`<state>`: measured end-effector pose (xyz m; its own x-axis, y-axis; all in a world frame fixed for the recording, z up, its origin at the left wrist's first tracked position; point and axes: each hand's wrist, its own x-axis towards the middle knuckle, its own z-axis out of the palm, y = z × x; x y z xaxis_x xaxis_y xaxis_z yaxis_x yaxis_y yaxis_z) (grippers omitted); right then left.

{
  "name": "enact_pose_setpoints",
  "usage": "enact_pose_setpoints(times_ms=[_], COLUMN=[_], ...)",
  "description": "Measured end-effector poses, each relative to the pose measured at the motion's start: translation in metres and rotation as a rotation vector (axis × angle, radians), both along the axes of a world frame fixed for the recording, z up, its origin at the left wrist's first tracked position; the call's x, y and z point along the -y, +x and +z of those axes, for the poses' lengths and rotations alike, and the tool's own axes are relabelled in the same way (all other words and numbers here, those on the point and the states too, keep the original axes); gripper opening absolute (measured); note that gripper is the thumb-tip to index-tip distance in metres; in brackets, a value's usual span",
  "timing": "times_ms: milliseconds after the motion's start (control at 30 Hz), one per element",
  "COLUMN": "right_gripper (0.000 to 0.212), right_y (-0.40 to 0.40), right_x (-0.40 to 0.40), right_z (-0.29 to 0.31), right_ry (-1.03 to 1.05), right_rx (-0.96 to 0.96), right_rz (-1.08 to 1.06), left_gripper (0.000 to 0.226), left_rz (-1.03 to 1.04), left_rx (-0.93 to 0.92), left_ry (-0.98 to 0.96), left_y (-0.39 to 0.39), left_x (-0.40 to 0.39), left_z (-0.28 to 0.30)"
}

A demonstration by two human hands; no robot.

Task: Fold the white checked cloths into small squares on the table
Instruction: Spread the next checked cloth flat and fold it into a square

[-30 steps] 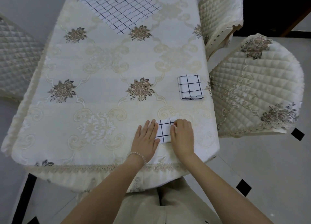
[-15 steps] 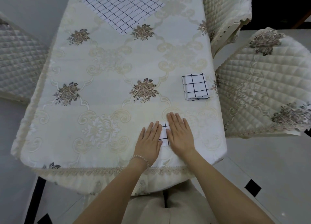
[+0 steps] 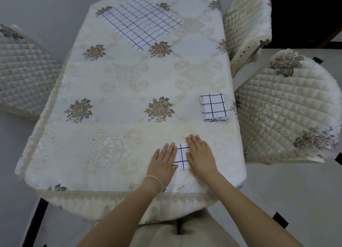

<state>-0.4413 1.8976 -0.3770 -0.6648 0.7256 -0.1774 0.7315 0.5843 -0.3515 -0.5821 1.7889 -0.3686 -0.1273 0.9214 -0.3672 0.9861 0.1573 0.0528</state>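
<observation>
Both hands are flat on the small folded cloth (image 3: 182,155) near the table's (image 3: 114,117) near edge, toward the right. Left hand (image 3: 163,165) has straight fingers covering the cloth's left side, right hand (image 3: 200,155) does the same on its right side, so nothing's gripped, just pressed. A beaded bracelet (image 3: 153,179) sits on the left wrist. Another folded cloth (image 3: 213,107) lies by the right edge, and an unfolded one (image 3: 141,22) is spread at the far end. Quilted chairs (image 3: 288,106) stand around.
</observation>
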Motion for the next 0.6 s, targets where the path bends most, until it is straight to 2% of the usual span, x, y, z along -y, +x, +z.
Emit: enact_pose_setpoints(times_ms=[100,233,400,533,600], right_gripper=[0.043,0.043,0.036,0.027,0.012], right_y=[0.001,-0.005,-0.01,-0.005,0.0], right_x=[-0.008,-0.022,-0.038,-0.038,-0.036], right_z=[0.016,0.033,0.039,0.041,0.043], right_ry=[0.009,-0.085,-0.371,-0.404,-0.429], right_rx=[0.03,0.177,0.227,0.217,0.147], right_rz=[0.031,0.04,-0.012,-0.004,-0.031], left_gripper=[0.062,0.064,0.072,0.069,0.067], left_rz=[-0.004,0.017,0.23,0.374,0.444], left_rx=[-0.018,0.063,0.254,0.368,0.421], left_ry=[-0.02,-0.032,0.072,0.147,0.193], left_y=[0.001,-0.002,-0.004,-0.003,-0.004], left_x=[-0.005,-0.01,-0.009,-0.002,0.003], left_z=[0.006,0.011,0.02,0.023,0.025])
